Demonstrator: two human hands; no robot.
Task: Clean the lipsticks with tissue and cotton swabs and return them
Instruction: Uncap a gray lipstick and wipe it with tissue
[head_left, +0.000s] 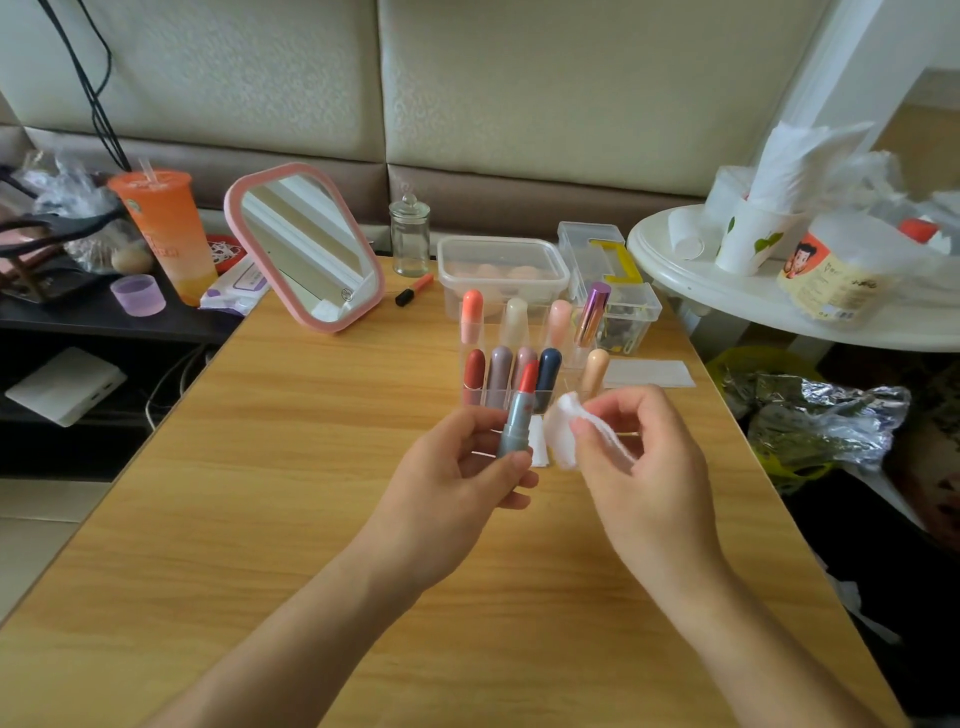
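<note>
Lipstick, uncapped, is standing upright in the curled fingers of the left hand, just in front of the clear organizer. The right hand is pinching a tissue beside its red bullet. Pressing hard could be snapping it, and swinging forward could be toppling the racked lipsticks. Open tabletop is lying nearer the person.

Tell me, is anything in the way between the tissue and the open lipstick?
Nothing visible stands between them. The right hand pinches the tissue just beside the open lipstick, which the left hand grips, with only a small open gap between them.
</note>
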